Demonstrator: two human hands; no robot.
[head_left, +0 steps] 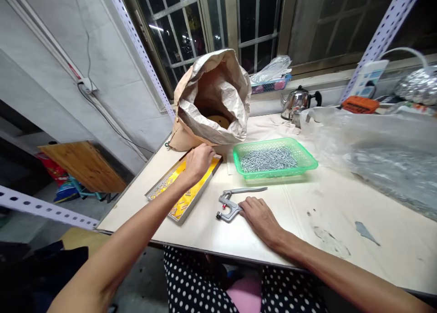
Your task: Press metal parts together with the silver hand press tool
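Observation:
My left hand point(199, 161) reaches into a shallow metal tray point(160, 191) with a yellow bottom that holds several small metal parts; its fingers are curled down onto the parts and what they grip is hidden. My right hand point(260, 216) lies flat on the table, fingertips touching the handle end of grey metal snap pliers point(231, 202). Just beyond the pliers stands a green plastic basket point(305, 154) filled with small silver metal parts.
A big crumpled brown paper sack point(213, 99) stands open behind the tray. Clear plastic bags point(382, 153) with metal parts fill the right side. A steel kettle point(297, 101) stands by the window. The table's front edge point(211, 249) runs near my lap.

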